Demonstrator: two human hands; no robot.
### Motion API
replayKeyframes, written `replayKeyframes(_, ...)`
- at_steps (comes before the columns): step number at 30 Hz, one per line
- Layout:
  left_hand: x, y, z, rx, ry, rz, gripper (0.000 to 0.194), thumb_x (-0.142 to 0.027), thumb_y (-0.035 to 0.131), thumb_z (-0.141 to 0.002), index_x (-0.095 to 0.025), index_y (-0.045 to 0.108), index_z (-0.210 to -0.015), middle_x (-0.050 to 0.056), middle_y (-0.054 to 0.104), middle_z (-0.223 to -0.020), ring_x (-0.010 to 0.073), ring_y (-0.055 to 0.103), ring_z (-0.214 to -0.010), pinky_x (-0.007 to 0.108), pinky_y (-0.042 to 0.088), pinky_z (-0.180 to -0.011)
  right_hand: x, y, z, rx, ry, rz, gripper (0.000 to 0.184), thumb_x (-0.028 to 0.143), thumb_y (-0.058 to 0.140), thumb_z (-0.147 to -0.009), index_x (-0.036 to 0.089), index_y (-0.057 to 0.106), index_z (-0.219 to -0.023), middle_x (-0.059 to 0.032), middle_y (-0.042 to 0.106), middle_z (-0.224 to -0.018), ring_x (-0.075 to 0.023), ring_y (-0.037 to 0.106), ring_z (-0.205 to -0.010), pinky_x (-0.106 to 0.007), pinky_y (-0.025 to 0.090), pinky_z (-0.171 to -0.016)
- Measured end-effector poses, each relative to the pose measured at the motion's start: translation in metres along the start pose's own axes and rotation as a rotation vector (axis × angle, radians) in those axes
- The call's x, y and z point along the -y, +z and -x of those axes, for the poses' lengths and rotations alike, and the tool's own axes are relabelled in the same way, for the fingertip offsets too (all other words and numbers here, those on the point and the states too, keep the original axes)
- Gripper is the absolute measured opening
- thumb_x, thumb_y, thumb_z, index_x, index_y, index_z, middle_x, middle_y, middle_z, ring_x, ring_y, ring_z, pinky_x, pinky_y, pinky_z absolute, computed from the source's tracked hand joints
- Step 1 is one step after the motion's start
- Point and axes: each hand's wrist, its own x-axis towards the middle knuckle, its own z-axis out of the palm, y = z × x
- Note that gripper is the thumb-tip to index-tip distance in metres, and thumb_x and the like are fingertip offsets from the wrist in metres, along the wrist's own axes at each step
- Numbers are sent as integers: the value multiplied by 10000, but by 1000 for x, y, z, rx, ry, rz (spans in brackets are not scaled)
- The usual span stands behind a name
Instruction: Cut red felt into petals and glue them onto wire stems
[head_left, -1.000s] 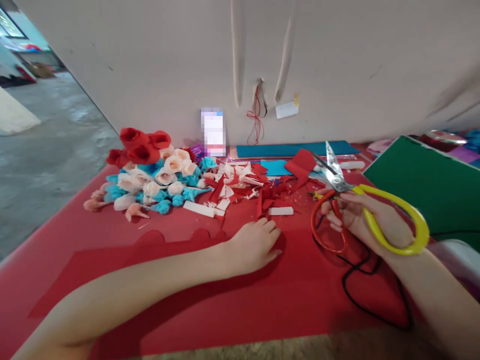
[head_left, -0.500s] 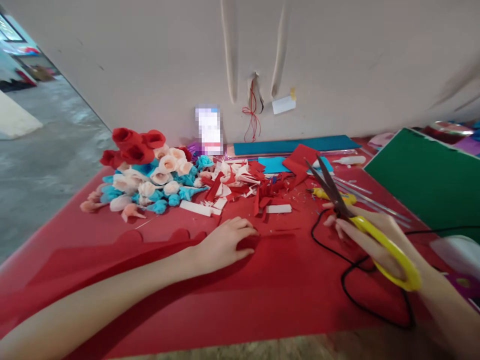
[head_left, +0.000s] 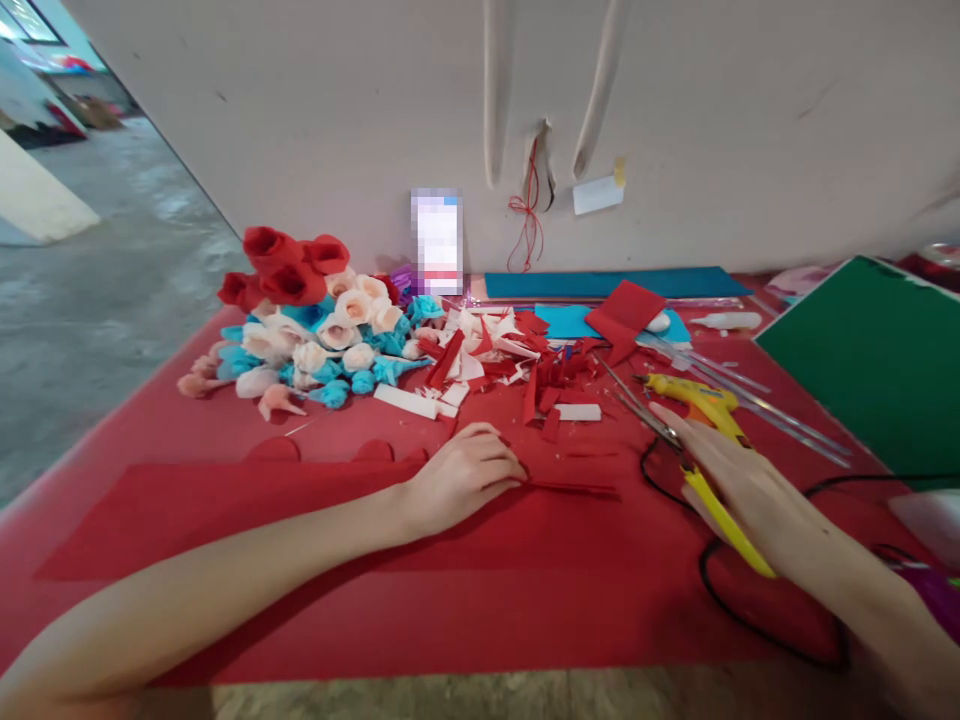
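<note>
My left hand (head_left: 469, 480) has its fingers drawn together on a sheet of red paper (head_left: 187, 505), which lies under my forearm. A thin folded edge of that paper sticks out to the right of the fingertips. My right hand (head_left: 731, 490) grips a pair of scissors with yellow handles (head_left: 724, 525). The blades point away and to the left, just above the table, and look nearly closed. Rounded red paper pieces (head_left: 373, 453) lie beyond the sheet's far edge.
Red, white and blue paper flowers (head_left: 330, 330) pile up at back left, beside paper scraps (head_left: 487, 350). A yellow glue gun (head_left: 694, 393) with a black cord (head_left: 712, 590) lies near my right hand. A phone (head_left: 437, 245) leans on the wall; a green board (head_left: 874, 365) is at right.
The scissors have dropped from raised to low over the table, and their blades have closed. My left hand's thumb and fingers have come together on the red paper. The view has shifted slightly.
</note>
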Motion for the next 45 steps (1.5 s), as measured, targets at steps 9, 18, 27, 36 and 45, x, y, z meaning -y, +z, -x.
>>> replayKeyframes(9, 1, -3, 1, -47, 68, -66, 150, -179, 488, -849, -218, 629, -818, -6, 688, -890, 126, 580, -827, 337, 360, -886, -4, -3, 19, 63, -125, 223, 709, 142, 373, -772, 177, 66, -1411, -156, 523, -1182, -300, 526, -1050, -431, 490, -798)
replayKeyframes(18, -6, -3, 1, -19, 35, -19, 104, -162, 466, -845, -177, 555, -897, 18, 654, -857, 116, 580, -801, 322, 389, -924, -29, -7, 53, 143, -146, 240, 666, 74, 423, -606, 163, 422, -1266, -135, 561, -1137, -293, 530, -1038, -450, 479, -821)
replayKeyframes(27, -5, -2, 0, -5, -12, 12, 122, -125, 417, -839, -173, 500, -914, 49, 619, -882, 146, 563, -834, 311, 458, -812, -32, 3, 62, 231, -166, 255, 681, 39, 422, -560, 156, 473, -1229, -124, 563, -1141, -281, 513, -1039, -454, 453, -843)
replayKeyframes(36, -9, -6, -3, 243, 249, -34, 413, -47, 348, -801, -153, 428, -1193, 75, 495, -1278, 190, 368, -1224, 399, 241, -1053, -20, 9, 78, 228, -215, 264, 737, -5, 396, -535, 152, 444, -1253, -107, 567, -1061, -275, 479, -1002, -438, 417, -843)
replayKeyframes(45, -11, 0, -8, 470, 208, -87, 412, -220, 277, -913, -130, 327, -1312, 23, 374, -1381, 150, 296, -1287, 367, 119, -1098, -11, 13, 66, 157, -274, 253, 658, -50, 373, -556, 134, 506, -1174, -110, 584, -1006, -248, 497, -952, -398, 426, -820)
